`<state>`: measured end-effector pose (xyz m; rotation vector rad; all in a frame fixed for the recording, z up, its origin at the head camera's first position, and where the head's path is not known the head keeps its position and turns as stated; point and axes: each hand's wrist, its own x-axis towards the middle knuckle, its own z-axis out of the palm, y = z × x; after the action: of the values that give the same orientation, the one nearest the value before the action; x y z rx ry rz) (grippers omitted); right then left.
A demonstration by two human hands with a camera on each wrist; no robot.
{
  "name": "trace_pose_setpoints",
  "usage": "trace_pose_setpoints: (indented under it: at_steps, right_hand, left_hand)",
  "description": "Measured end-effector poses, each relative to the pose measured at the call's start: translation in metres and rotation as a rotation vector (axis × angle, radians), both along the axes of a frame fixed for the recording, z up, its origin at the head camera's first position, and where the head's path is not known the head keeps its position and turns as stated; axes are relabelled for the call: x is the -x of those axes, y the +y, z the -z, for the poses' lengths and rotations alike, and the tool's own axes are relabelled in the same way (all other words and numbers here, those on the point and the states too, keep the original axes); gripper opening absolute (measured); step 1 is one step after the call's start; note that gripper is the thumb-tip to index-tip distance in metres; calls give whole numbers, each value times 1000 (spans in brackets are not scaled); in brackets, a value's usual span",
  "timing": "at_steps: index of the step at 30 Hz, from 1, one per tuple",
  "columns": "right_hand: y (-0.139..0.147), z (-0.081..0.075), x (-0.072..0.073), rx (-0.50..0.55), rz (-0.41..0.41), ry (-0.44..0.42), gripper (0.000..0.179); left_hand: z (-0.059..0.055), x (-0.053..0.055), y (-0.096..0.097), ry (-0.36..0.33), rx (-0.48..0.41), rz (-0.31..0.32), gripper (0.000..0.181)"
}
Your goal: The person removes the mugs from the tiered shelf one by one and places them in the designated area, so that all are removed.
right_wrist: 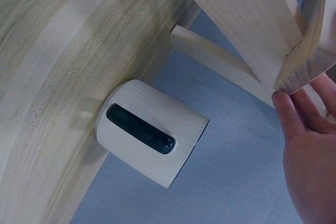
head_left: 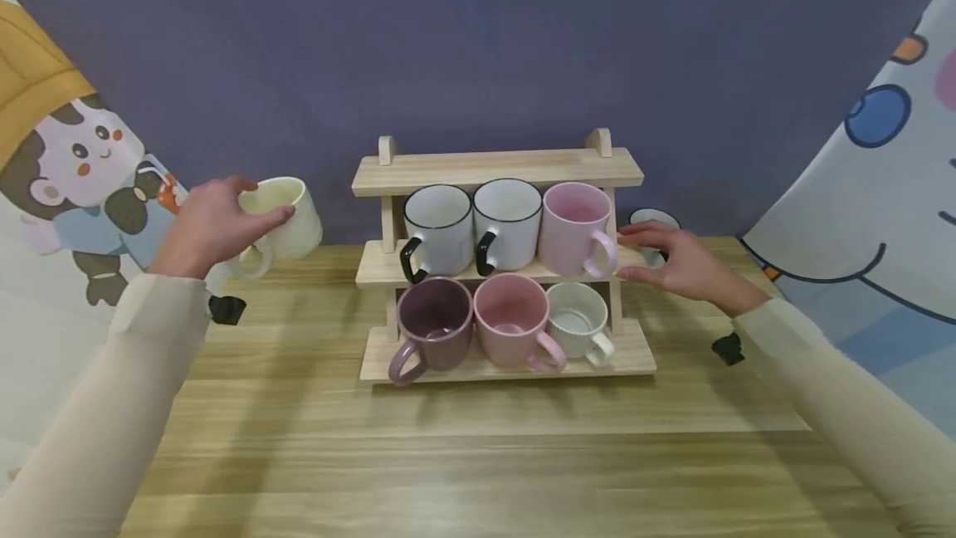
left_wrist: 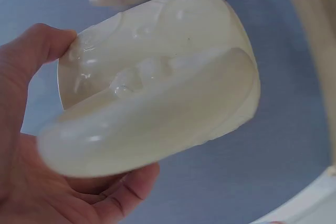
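Note:
At the left, my left hand holds a cream mug near its rim, off to the side of the wooden rack. In the left wrist view the mug's broad handle faces the camera, the thumb lies at the rim and fingers curl below. My right hand grips the right end of the rack's middle shelf, fingertips at its corner. Behind that hand a white mug with a dark handle stands on the table; the hand partly hides it in the head view.
On the rack's middle shelf stand two white black-rimmed mugs and a light pink mug. The lower shelf bears a purple mug, a pink mug and a small white cup. A blue-grey wall rises behind the wooden table.

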<state>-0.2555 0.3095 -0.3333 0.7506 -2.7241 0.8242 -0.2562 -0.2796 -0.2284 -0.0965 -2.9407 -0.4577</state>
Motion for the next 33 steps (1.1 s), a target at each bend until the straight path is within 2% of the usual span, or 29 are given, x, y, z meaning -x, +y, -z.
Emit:
trace_pose_setpoints:
  at_steps: [8,14,23,28,33]
  right_hand:
    - [1,1,0,-5,3,8,53]
    - [1,0,-1,-20,3,8,53]
    - [0,1,-1,-12,-6,13,52]
    - [0,1,0,-2,1,5,53]
    - [0,2,0,-7,10,-10,53]
  left_hand:
    - [50,18,-14,-87,0,36,87]
    - [77,32,-25,-153,7,39,89]
    - [99,46,-29,-185,-7,67,84]
    - [106,51,-33,-198,14,77,90]
    - [108,52,-36,-207,25,111,65]
